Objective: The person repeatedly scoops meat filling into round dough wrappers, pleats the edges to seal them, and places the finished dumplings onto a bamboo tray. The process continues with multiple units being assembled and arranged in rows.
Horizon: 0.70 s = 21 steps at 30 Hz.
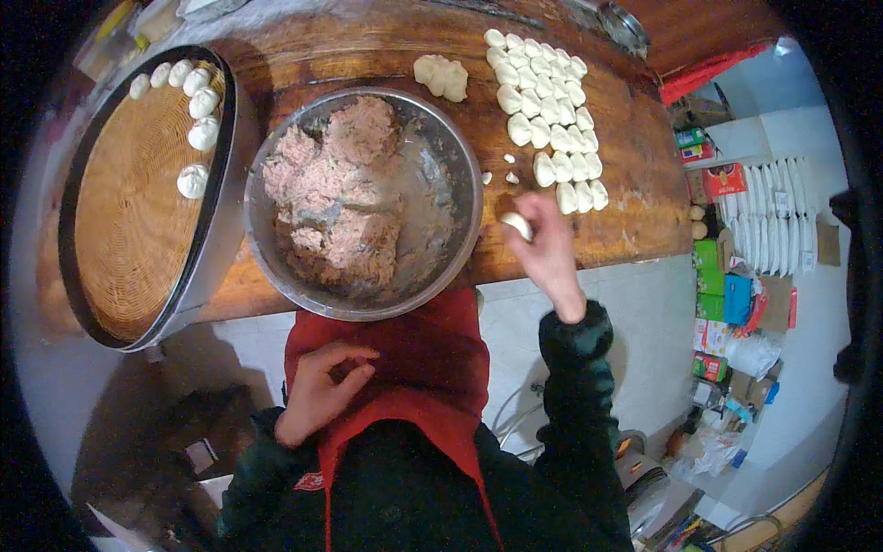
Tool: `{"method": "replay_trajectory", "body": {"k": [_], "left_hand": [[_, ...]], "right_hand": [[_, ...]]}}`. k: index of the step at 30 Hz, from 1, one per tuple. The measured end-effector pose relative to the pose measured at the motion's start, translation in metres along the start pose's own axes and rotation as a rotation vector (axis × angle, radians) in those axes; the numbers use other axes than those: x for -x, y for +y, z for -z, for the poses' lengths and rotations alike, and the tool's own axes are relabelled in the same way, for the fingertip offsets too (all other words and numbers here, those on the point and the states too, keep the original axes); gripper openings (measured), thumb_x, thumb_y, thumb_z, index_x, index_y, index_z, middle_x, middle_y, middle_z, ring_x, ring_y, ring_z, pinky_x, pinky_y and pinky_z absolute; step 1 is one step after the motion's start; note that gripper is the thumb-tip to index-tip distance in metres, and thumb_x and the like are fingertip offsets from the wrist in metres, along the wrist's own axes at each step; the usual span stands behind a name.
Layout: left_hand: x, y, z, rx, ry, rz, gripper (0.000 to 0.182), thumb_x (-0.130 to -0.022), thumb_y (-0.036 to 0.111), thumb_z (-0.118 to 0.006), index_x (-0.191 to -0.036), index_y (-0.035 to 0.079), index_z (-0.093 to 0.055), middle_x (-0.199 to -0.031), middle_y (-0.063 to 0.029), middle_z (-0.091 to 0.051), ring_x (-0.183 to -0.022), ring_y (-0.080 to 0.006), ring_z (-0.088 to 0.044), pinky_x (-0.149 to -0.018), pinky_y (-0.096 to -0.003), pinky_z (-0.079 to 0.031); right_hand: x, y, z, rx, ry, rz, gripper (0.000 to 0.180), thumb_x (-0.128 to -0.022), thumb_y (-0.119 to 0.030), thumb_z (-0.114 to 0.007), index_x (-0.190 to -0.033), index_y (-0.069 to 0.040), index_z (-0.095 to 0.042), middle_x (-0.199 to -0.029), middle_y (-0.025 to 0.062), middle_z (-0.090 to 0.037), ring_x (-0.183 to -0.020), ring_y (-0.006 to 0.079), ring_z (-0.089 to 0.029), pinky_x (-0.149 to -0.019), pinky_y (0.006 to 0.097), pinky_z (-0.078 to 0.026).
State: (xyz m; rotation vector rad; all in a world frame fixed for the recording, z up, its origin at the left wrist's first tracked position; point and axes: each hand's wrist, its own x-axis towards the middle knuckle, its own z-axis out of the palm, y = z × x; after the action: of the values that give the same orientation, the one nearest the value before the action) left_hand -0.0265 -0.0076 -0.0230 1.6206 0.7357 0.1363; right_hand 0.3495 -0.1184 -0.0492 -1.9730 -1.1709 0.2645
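Observation:
My right hand [548, 245] grips a small white dough piece [516, 225] between thumb and fingers, over the table's front edge. Beyond it lie rows of dough pieces [550, 108], with a few small dough scraps [511, 177] beside them. A large steel bowl [471, 228] holds pinkish minced filling [345, 186] and stands left of that hand. In front of the red apron [441, 359], my left hand [324, 390] is loosely curled, its thumb apart from the fingers and nothing visible in it. Several pleated buns [203, 133] sit in a round steamer [131, 207] at the left.
A larger dough lump [441, 78] rests on the wooden table [641, 200] behind the bowl. At the far right, boxes [710, 279] and stacked white packages [769, 214] stand along the wall. A round metal container [623, 27] is at the back right.

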Motion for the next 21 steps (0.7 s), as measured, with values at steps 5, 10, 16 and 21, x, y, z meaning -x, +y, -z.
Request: {"method": "replay_trajectory", "body": {"k": [5,10,16,21], "left_hand": [[0.000,0.003,0.001,-0.019,-0.027,-0.102,0.022,-0.089,0.007,-0.073,-0.110,0.004,-0.074,-0.102,-0.0110,-0.073,-0.086,-0.0192,-0.069,-0.076,-0.0296,-0.054],[-0.004,-0.005,0.001,0.023,0.016,-0.114,0.021,-0.090,0.008,-0.072,-0.110,0.005,-0.074,-0.101,-0.0110,-0.073,-0.084,-0.0187,-0.068,-0.074,-0.0300,-0.054],[-0.017,-0.015,-0.007,0.043,-0.034,-0.079,0.021,-0.091,0.011,-0.073,-0.111,0.007,-0.074,-0.099,-0.0108,-0.073,-0.080,-0.0180,-0.068,-0.072,-0.0309,-0.053],[-0.025,0.000,-0.003,0.026,-0.104,-0.114,0.020,-0.091,0.014,-0.073,-0.111,0.008,-0.074,-0.098,-0.0112,-0.074,-0.081,-0.0193,-0.069,-0.073,-0.0315,-0.054]], "right_hand": [[-0.098,-0.009,-0.024,0.094,0.077,0.050,0.016,-0.091,-0.005,-0.071,-0.104,-0.001,-0.062,-0.091,0.0049,-0.062,-0.073,0.0111,-0.060,-0.066,0.0277,-0.049],[-0.052,-0.018,-0.001,0.183,0.131,0.193,0.014,-0.093,-0.009,-0.068,-0.092,-0.003,-0.056,-0.090,0.0129,-0.061,-0.084,0.0320,-0.061,-0.078,0.0412,-0.049],[0.019,-0.025,-0.020,0.694,-0.149,0.126,0.065,-0.096,-0.019,-0.058,-0.154,0.001,-0.036,-0.158,0.0272,-0.033,-0.148,0.0431,-0.030,-0.121,0.0534,-0.026],[-0.019,-0.037,-0.017,0.533,-0.273,0.101,0.062,-0.101,-0.023,-0.044,-0.156,0.003,-0.030,-0.166,0.0238,-0.021,-0.155,0.0402,-0.016,-0.124,0.0562,-0.010]]}}
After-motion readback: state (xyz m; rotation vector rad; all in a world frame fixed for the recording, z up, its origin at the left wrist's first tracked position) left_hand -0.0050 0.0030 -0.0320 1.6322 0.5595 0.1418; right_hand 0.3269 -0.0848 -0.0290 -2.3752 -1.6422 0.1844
